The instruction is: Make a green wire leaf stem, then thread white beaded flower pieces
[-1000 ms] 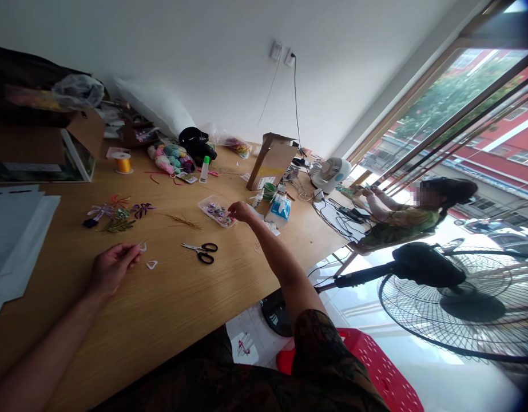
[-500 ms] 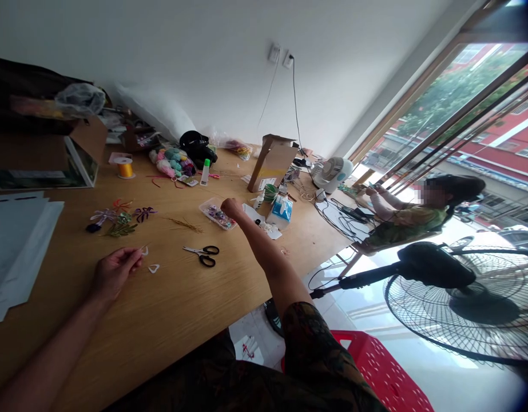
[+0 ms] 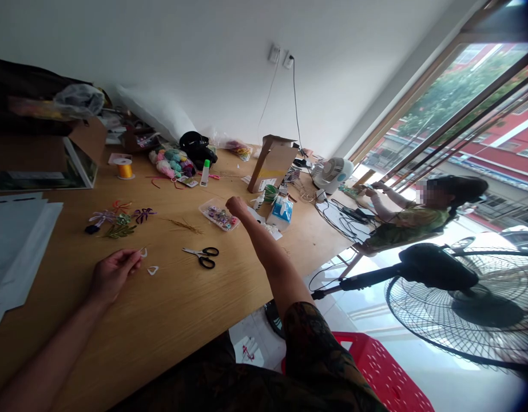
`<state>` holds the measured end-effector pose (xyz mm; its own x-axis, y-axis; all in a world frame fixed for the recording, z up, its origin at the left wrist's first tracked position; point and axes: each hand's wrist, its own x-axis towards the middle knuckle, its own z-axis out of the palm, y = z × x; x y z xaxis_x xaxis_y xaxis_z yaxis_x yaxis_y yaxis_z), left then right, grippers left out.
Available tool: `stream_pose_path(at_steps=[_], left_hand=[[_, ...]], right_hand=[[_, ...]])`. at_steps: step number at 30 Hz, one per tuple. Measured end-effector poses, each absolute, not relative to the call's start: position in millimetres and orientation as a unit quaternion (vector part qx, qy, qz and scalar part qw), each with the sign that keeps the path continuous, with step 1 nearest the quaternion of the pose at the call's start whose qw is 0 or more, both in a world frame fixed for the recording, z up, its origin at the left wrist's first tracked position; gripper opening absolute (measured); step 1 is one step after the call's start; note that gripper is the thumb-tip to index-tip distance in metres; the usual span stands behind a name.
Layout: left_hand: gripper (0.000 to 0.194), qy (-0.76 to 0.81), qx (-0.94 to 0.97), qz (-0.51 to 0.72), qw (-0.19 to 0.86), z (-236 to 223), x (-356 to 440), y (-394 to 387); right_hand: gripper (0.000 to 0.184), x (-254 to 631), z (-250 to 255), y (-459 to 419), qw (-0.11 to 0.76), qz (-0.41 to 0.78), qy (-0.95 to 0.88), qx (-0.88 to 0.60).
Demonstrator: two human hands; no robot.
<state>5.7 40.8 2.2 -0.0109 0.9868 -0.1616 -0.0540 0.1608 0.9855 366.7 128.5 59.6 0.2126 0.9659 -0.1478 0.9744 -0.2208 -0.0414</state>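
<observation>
My left hand [image 3: 113,274] pinches a small white loop of pipe cleaner [image 3: 142,252] between finger and thumb above the wooden table [image 3: 169,303]. A white V-shaped piece [image 3: 152,270] lies just beyond those fingers. My right hand [image 3: 236,206] hangs closed, its curled fingers showing nothing held, just above the end of a clear plastic box [image 3: 218,218] of small coloured pieces. Black-handled scissors [image 3: 202,257] lie between my hands. Several finished pipe-cleaner flowers and leaves [image 3: 115,222] lie to the left of the scissors.
A tissue box [image 3: 278,213] and a cardboard box [image 3: 272,163] stand beyond my right hand. Yarn bundles [image 3: 169,160] and a gold thread spool [image 3: 124,169] lie further along. A co-worker [image 3: 409,220] sits at the table's far end. A floor fan [image 3: 456,297] stands right.
My right hand has drawn slightly up from the plastic box and curled closed. My left hand stays nearly still with the white loop, and the whole view has shifted slightly.
</observation>
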Motion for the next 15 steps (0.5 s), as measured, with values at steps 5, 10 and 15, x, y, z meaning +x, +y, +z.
stream_pose_path(at_steps=[5, 10, 15], left_hand=[[0.045, 0.526, 0.446, 0.473, 0.548, 1, 6, 41], [0.047, 0.523, 0.454, 0.473, 0.544, -1, 6, 43], [0.046, 0.514, 0.460, 0.476, 0.546, 1, 5, 40]], right_hand=[[0.037, 365, 55, 127, 0.014, -0.068, 0.628, 0.775], [0.037, 356, 54, 127, 0.016, -0.061, 0.639, 0.767], [0.034, 352, 51, 130, 0.025, -0.054, 0.650, 0.758]])
